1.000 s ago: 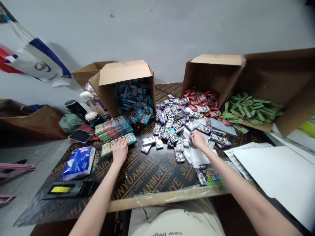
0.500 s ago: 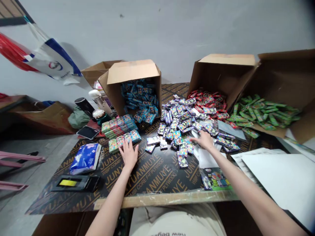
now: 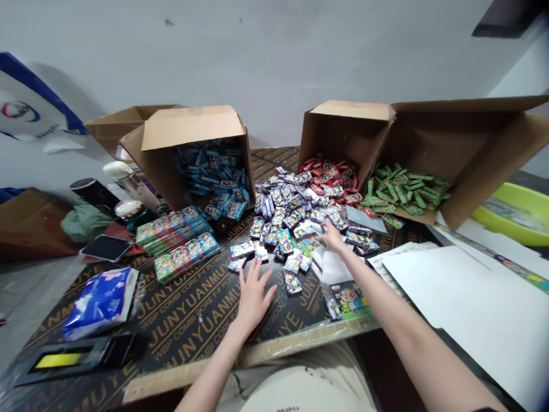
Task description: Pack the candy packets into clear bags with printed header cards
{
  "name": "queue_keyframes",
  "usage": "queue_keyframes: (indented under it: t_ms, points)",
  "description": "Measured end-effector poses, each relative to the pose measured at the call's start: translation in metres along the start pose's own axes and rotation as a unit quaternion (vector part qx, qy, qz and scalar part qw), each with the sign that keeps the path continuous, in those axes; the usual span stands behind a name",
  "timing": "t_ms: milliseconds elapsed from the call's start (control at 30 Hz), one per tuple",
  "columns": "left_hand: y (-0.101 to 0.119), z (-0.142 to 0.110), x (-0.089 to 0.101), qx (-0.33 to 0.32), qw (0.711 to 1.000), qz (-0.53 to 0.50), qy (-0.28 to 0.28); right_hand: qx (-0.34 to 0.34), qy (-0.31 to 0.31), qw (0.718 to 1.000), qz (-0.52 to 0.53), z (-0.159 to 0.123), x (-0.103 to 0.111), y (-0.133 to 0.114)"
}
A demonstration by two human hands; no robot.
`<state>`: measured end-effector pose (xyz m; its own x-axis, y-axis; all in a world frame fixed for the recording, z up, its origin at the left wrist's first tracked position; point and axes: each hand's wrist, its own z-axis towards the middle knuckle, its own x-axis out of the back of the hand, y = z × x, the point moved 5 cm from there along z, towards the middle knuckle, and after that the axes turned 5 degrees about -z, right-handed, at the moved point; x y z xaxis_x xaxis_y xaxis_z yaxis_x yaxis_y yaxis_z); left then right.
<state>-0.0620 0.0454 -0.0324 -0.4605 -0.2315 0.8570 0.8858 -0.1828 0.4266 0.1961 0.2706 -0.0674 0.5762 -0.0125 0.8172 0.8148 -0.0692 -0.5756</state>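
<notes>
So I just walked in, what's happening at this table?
Someone is working bare-handed among small packets. The right hand reaches into the purple packets; whether it grips one is unclear. The left hand is spread open, its fingertips near loose packets at the pile's edge. Open cardboard boxes behind hold blue packets, red packets and green packets. Neat stacks sit at left.

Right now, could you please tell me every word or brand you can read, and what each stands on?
"JUNYUANMU": black tabletop, repeated.
"MUYE": tabletop, front left.
"WBP COMBI CORE": tabletop, smaller print.
Hanging bag: logo too blurred to be sure.
Blue packet, stacked boxes, shirt: too small, blurred or cut off.
</notes>
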Motion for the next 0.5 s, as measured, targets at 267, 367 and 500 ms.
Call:
queue_keyframes:
  t_ms: [267, 367, 500]
  points:
    - [-0.006, -0.006, 0.015, 0.051, 0.995, -0.082, -0.008, 0.013, 0.207, 0.952, 0.226, -0.019, 0.05, -0.013]
    - [-0.012, 0.008, 0.042, 0.095, 0.981, -0.17, 0.023, 0.036, 0.274, 0.914, 0.297, -0.036, 0.078, -0.044]
    - [0.0, 0.028, 0.068, 0.138, 0.893, -0.425, 0.044, 0.088, 0.176, 0.871, 0.451, -0.085, 0.075, -0.103]
